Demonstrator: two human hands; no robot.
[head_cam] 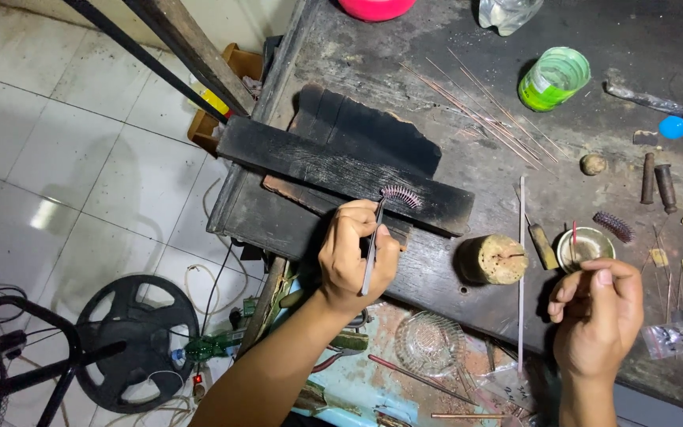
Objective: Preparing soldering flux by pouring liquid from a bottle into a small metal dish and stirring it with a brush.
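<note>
Dark, scorched surface (pixel 594 134) carries a charred wooden plank (pixel 341 170). My left hand (pixel 355 257) grips tweezers (pixel 372 249), tips at a ribbed metal coil (pixel 401 195) lying on the plank's right part, long axis along the plank. I judge steady, light pressure best. My right hand (pixel 597 316), right of the plank, pinches something too small to tell.

just one head-mounted view, looking steeply down from above at the dark desk (pixel 594 119), close enough for both hands to fill the lower frame, tiled floor (pixel 81 158) off to the left.
</note>
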